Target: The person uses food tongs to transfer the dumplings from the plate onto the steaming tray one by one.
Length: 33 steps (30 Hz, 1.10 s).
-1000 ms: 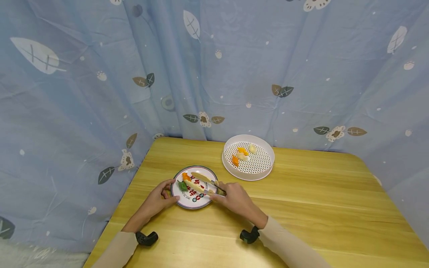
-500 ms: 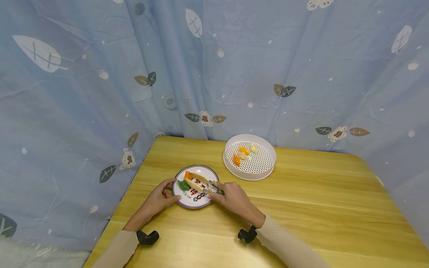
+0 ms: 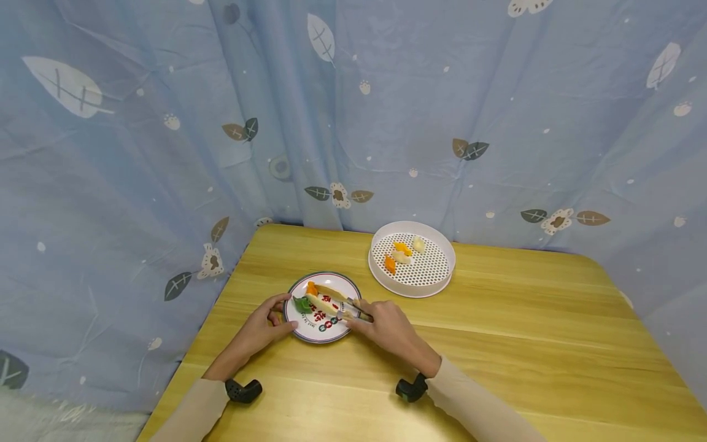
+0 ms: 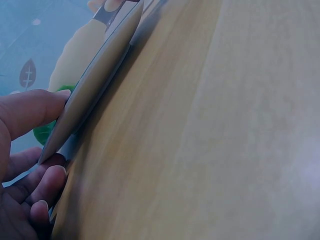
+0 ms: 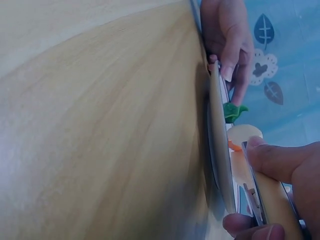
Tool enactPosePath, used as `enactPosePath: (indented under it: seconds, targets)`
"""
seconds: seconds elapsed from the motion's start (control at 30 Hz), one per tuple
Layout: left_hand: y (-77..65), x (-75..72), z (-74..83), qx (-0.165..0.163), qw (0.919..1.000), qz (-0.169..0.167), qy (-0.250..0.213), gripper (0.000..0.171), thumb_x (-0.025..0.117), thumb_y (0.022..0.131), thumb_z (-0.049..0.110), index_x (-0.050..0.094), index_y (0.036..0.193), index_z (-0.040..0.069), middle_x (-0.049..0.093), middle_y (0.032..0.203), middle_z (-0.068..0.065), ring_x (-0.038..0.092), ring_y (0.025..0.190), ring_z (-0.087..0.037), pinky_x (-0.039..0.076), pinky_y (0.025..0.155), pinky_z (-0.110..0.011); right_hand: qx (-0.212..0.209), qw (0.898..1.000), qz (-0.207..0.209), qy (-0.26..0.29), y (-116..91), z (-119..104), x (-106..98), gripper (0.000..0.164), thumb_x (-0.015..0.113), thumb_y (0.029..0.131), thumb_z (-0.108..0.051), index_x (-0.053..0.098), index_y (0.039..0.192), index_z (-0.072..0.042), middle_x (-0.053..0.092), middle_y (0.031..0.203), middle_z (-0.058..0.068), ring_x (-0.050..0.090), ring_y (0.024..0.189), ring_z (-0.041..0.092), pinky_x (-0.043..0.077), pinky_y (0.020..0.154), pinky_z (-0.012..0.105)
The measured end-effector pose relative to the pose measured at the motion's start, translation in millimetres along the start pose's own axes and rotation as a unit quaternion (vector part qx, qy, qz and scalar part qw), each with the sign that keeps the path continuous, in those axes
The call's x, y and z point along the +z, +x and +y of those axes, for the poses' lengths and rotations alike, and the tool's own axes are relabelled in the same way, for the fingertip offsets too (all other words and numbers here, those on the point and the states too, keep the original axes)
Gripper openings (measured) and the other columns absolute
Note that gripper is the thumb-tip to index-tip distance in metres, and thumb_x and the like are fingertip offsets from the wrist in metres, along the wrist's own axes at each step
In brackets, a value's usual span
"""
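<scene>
My left hand (image 3: 264, 328) grips the left rim of a white plate (image 3: 305, 329) with a dark-edged border and red print. In the left wrist view its thumb (image 4: 37, 111) lies over the rim and the other fingers are under it. Tongs with broad pale-tan ends (image 3: 321, 305) are held in my right hand (image 3: 386, 325), thumb on one arm. Their tips reach over the plate, close about a small orange piece (image 3: 312, 288) at its far side. A green leafy-looking piece (image 3: 302, 305) lies just left of the tips.
A round white tray (image 3: 378, 281) with a perforated floor stands behind and right of the plate. In it are orange (image 3: 390, 264), yellow (image 3: 403, 248) and pale pieces (image 3: 418, 245). The wooden table (image 3: 497, 331) extends right; a patterned blue curtain (image 3: 409, 110) hangs behind.
The tongs' tips have closed in on the orange piece, and it has shifted slightly right on the plate. My left hand stays at the rim.
</scene>
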State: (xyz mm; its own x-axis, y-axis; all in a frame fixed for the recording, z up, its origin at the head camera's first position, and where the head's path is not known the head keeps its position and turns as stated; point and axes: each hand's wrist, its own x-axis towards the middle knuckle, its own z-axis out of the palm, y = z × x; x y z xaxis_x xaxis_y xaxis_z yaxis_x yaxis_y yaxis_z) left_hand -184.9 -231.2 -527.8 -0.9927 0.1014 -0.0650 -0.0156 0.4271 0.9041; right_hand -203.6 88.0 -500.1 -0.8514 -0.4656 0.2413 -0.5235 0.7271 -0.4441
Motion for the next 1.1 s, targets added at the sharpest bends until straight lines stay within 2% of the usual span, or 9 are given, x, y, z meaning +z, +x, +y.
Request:
enactPosePath:
  seconds: [0.17,0.33,0.4,0.53,0.63,0.8,1.0,1.1]
  targets:
    - [0.0,1.0,1.1,-0.012,0.9999,0.0,0.001,0.069,0.083,0.089,0.021,0.049,0.149,0.014,0.055,0.12,-0.011,0.048,0.086,-0.024,0.041,0.067,-0.028,-0.003,1.0,0.006,0.0,-2.7,3.6,-6.6,0.056,0.077,0.09,-0.049,0.072,0.13,-0.01,0.057,0.068,-0.003,0.044,0.062,0.011,0.035,0.056,0.027]
    - [-0.2,1.7,1.9,-0.018,0.9998,0.003,0.0,0.07,0.084,0.088,0.021,0.05,0.149,0.015,0.055,0.12,-0.01,0.048,0.087,-0.024,0.042,0.067,-0.028,0.003,1.0,0.017,-0.004,-4.7,8.4,-15.4,0.055,0.078,0.089,-0.048,0.074,0.128,-0.01,0.062,0.073,-0.002,0.046,0.063,0.012,0.038,0.057,0.027]
    - [-0.3,1.8,2.4,-0.017,0.9999,0.004,0.002,0.07,0.084,0.088,0.021,0.049,0.149,0.015,0.055,0.12,-0.011,0.048,0.087,-0.024,0.042,0.067,-0.028,0.001,1.0,0.026,-0.002,-5.2,10.7,-19.4,0.054,0.08,0.088,-0.046,0.074,0.127,-0.009,0.061,0.072,-0.004,0.046,0.063,0.012,0.039,0.057,0.027]
    - [-0.5,2.4,3.1,-0.021,0.9997,0.008,0.006,0.07,0.084,0.088,0.021,0.05,0.149,0.015,0.054,0.12,-0.01,0.048,0.087,-0.024,0.042,0.068,-0.028,-0.008,0.999,0.034,0.003,-5.9,16.8,-27.1,0.047,0.081,0.088,-0.044,0.077,0.12,-0.01,0.046,0.062,-0.009,0.042,0.061,0.01,0.036,0.055,0.026]
    - [-1.0,2.5,3.2,-0.024,0.9997,0.007,0.007,0.071,0.085,0.088,0.021,0.05,0.149,0.015,0.054,0.12,-0.011,0.048,0.088,-0.024,0.042,0.069,-0.028,-0.012,0.999,0.036,0.008,-7.2,22.2,-32.2,0.037,0.081,0.089,-0.043,0.078,0.109,-0.012,0.036,0.061,-0.011,0.039,0.059,0.008,0.034,0.053,0.026]
    - [-2.2,1.8,4.0,-0.023,0.9997,0.007,0.009,0.071,0.085,0.087,0.022,0.05,0.149,0.015,0.054,0.121,-0.011,0.048,0.087,-0.024,0.042,0.07,-0.028,0.001,0.999,0.044,0.018,-9.5,28.8,-41.0,0.029,0.081,0.089,-0.041,0.075,0.096,-0.014,0.036,0.063,-0.012,0.037,0.059,0.006,0.032,0.053,0.025]
    - [-1.9,1.4,4.6,-0.02,0.9997,0.007,0.011,0.071,0.085,0.088,0.022,0.05,0.149,0.016,0.054,0.12,-0.011,0.048,0.087,-0.024,0.042,0.069,-0.028,0.01,0.998,0.062,0.015,-13.2,37.1,-51.3,0.026,0.082,0.087,-0.041,0.071,0.088,-0.018,0.034,0.061,-0.014,0.035,0.056,0.003,0.031,0.052,0.024]
    - [-1.7,1.4,4.1,-0.018,0.9998,0.006,0.008,0.071,0.085,0.087,0.022,0.05,0.149,0.015,0.054,0.12,-0.011,0.048,0.087,-0.024,0.042,0.069,-0.028,0.013,0.998,0.068,0.013,-16.4,41.9,-56.6,0.03,0.081,0.088,-0.041,0.077,0.099,-0.014,0.035,0.061,-0.013,0.034,0.055,0.003,0.032,0.052,0.024]
